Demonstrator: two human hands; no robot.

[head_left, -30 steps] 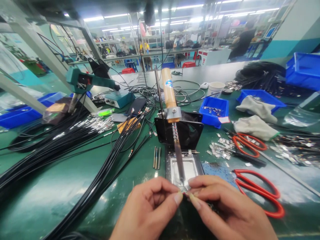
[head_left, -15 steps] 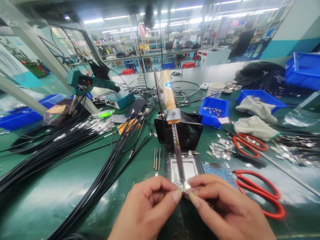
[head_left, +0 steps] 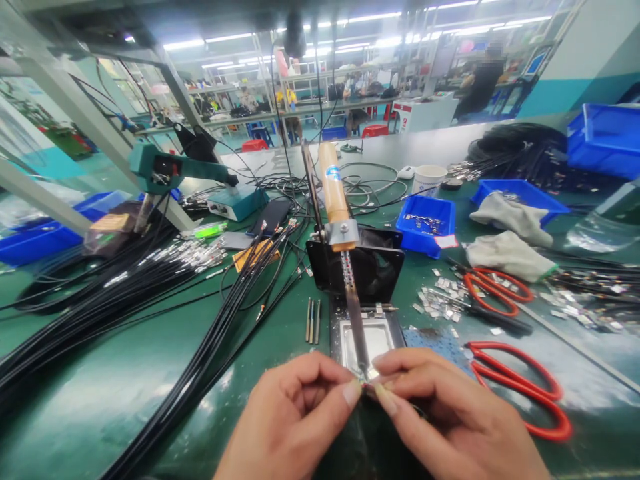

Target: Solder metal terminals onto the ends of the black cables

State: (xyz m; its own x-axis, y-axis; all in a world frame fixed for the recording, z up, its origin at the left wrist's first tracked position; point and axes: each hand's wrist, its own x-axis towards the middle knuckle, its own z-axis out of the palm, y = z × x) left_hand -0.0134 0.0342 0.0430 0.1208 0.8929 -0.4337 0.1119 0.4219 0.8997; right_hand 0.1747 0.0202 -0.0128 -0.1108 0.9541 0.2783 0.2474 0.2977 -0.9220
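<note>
A soldering iron (head_left: 333, 187) with a wooden handle is clamped in a stand, tip pointing down over a metal tray (head_left: 389, 325). Just below the tip, my left hand (head_left: 305, 407) pinches something small from the left, and my right hand (head_left: 445, 407) pinches from the right. The fingertips nearly meet. What lies between them is too small and hidden to name. Behind the iron's shaft stands a black fan-like frame (head_left: 385, 267). Three thin metal rods (head_left: 313, 321) lie left of the tray.
Bundles of black cables (head_left: 200, 353) cover the left side. Red-handled scissors (head_left: 530, 393) and a second red-handled pair (head_left: 495, 290) lie right, near scattered metal connectors (head_left: 443, 300), gloves (head_left: 510, 256) and a blue bin (head_left: 426, 223). A person (head_left: 483, 83) is far behind.
The whole view has shifted very slightly. Both hands keep their pinch below the iron's tip, with almost no movement.
</note>
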